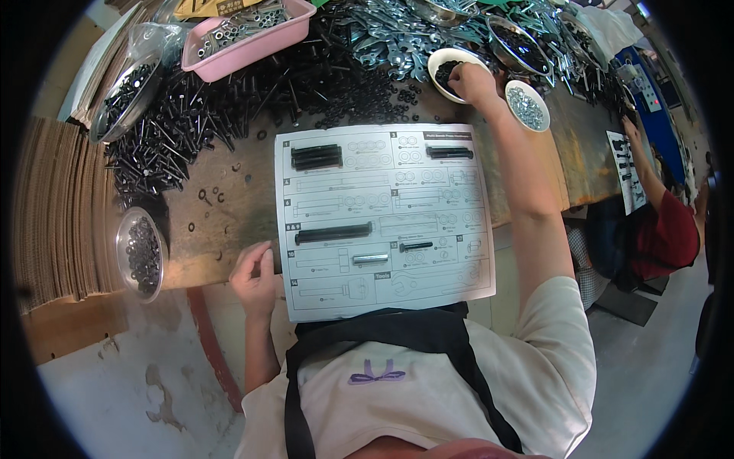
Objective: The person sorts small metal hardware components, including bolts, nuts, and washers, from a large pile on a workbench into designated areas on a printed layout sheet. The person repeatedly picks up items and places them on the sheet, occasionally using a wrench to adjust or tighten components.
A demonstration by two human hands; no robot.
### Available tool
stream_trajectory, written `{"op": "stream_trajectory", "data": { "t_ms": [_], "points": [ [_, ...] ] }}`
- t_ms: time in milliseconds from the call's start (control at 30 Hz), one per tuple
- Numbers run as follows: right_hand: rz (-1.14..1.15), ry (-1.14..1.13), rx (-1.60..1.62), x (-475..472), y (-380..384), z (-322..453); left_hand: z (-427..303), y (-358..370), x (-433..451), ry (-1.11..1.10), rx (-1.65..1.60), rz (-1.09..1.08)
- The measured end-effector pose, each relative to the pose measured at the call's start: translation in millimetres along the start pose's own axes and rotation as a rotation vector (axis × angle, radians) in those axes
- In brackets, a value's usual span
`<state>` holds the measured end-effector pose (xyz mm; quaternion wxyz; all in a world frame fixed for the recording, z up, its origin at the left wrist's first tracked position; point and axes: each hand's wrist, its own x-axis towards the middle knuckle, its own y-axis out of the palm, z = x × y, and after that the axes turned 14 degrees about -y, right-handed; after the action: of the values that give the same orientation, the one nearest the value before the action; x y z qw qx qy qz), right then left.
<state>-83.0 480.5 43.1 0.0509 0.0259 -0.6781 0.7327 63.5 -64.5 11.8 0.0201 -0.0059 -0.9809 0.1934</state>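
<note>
My right hand point(473, 85) reaches into a white bowl point(432, 64) of small black parts point(447, 71); its fingertips are partly hidden, so I cannot tell what they grip. My left hand point(256, 278) is beside the left edge of a printed hardware sheet point(338, 272), fingers curled, with nothing plainly in it. On the sheet lie black bolts at upper left point(316, 156), shorter black bolts at upper right point(450, 152), long black bolts point(334, 232), a silver metal sleeve point(370, 259) and a small black bolt point(416, 246). A white bowl of small silver parts point(526, 109) stands beside my right forearm.
Black bolts point(155, 137) and loose nuts point(367, 94) heap along the back, near silver wrenches point(395, 43) and a pink bin point(252, 49). A plastic bowl of black nuts point(142, 252) stands at the left edge, by stacked cardboard point(69, 212). Another person's arm point(648, 160) is at the far right.
</note>
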Motion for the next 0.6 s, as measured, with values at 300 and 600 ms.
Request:
{"op": "stream_trajectory", "data": {
  "t_ms": [300, 600],
  "points": [
    [-0.185, 0.315, 0.461, -3, -7, -12, 9, -2, 0, -0.106, -0.069, 0.015],
    [-0.167, -0.125, 0.872, -179, -47, 111, -36, 35, -18, 0.063, -0.035, 0.256]
  ]
}}
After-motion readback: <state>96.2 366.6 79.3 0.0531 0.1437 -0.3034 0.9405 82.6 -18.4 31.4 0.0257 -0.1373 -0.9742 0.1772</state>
